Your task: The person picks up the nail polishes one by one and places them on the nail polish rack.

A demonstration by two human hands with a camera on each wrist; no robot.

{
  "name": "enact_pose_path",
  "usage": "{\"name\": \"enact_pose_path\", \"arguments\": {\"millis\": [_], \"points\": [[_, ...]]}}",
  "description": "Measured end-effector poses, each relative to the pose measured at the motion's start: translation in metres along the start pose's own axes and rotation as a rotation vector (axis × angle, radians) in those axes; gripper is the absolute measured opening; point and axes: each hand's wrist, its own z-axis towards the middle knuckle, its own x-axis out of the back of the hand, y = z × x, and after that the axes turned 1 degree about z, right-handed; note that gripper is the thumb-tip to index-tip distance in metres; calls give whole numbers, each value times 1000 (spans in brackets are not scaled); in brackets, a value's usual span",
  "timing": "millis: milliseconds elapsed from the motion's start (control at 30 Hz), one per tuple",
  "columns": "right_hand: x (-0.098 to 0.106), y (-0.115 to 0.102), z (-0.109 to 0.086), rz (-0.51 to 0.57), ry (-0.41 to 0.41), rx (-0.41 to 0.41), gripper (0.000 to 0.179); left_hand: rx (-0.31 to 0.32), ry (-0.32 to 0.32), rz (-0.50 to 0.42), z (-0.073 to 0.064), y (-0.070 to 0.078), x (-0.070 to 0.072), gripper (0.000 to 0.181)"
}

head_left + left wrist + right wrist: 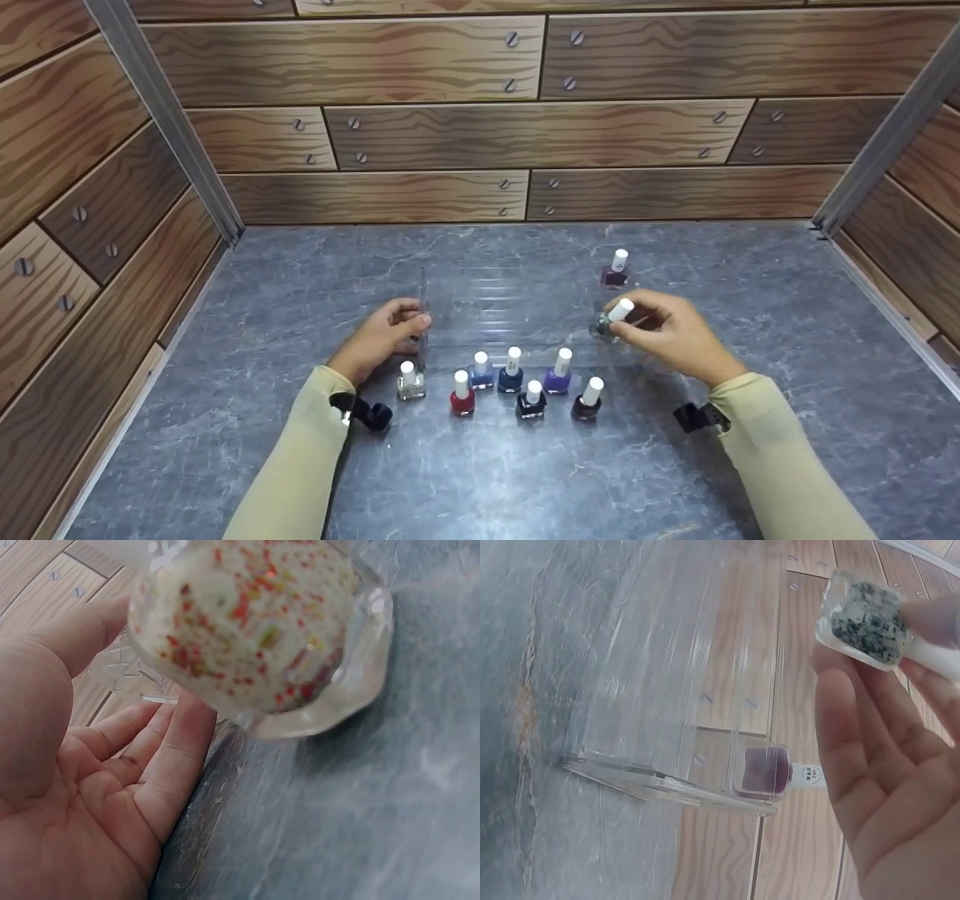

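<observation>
My right hand pinches a speckled polish bottle at the clear rack's right end, thumb and fingers barely parted. My left hand, half closed, grips its left end. The rack stands toward the worktop's back edge, seven other bottles before it.

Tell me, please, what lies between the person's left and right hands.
Between the left hand and right hand, the head view shows a clear plastic stand, plus the glittery bottle pinched in the right.
</observation>
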Motion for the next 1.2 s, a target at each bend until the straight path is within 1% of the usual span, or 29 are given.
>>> {"name": "enact_pose_path", "arguments": {"millis": [100,233,300,367,433,567,667,833,1067,1200], "points": [[-3,0,0,-13,82,-19,18,2,4,7,-1,0,1,61],[-6,-2,3,43,185,-9,14,3,10,9,-2,1,2,60],[-7,-3,5,80,211,11,13,1,11,10,-1,1,3,60],[-7,-4,6,102,213,18,11,-2,10,12,0,1,3,60],[-8,-5,7,114,195,19,10,-6,9,16,0,1,3,60],[-8,-6,6,123,165,10,18,-6,8,23,-2,3,3,59],[-7,-7,5,117,174,6,19,-8,13,25,-3,4,3,59],[-9,-8,4,102,185,-4,18,-12,11,21,-2,2,1,59],[-16,-7,5,102,167,14,7,-19,-1,12,0,0,0,58],[-18,-7,4,125,151,5,13,-16,-5,15,-1,0,0,58]]}}
